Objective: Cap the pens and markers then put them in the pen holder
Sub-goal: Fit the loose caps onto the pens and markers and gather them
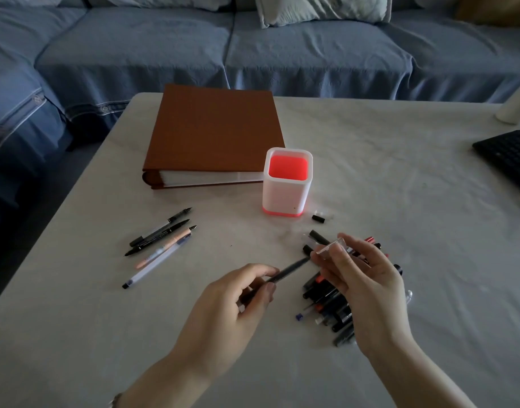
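Pale grey tabletop [370, 160] carries all items. The pen holder [287, 188], white with a red interior and red base, stands upright near the middle of the tabletop, just beside the near right corner of a brown binder [211, 134] that lies flat toward the far edge. No pen shows above its rim.

The left hand [229, 307] is raised above the near half of the tabletop. Its fingers [261, 272] and thumb pinch a dark pen [288, 270], which points up and right toward the right hand [367, 284]. The right hand's fingers [357, 244] and thumb pinch a clear cap [332, 247], held just beside the pen's far end. The cap is not seated on the pen; contact between the two cannot be determined.

Below the right hand lies a pile of pens and markers [329, 304], black, red and blue, partly hidden by the hand. A loose black cap [318, 218] lies just right of the pen holder's base.

Four pens [161, 242] lie side by side toward the left edge, apart from the pile, tips directed toward the far right.

A black keyboard [509, 160] sits at the right edge. A blue sofa [253, 54] stands beyond the far edge.
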### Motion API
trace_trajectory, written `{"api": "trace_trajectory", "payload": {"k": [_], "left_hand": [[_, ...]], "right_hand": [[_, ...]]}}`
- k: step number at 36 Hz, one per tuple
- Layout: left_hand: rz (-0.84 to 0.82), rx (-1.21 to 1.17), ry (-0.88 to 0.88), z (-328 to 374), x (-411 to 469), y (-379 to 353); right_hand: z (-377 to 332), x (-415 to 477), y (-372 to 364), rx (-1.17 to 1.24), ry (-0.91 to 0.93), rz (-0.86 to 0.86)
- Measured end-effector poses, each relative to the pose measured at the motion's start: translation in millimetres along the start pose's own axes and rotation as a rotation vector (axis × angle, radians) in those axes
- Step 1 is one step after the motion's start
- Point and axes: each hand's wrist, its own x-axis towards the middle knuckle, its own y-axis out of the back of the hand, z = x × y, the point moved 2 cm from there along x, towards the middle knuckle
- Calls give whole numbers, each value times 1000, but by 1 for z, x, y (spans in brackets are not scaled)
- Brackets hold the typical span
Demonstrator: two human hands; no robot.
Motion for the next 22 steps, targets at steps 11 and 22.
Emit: {"api": "trace_trajectory", "payload": {"k": [11,22], "left_hand": [[4,5,-35,1,-1,-1],[68,27,-117,2,0,-3]], "right_hand": [[3,-7,-7,-50,9,-73],[9,-8,-7,-48,19,-75]]}}
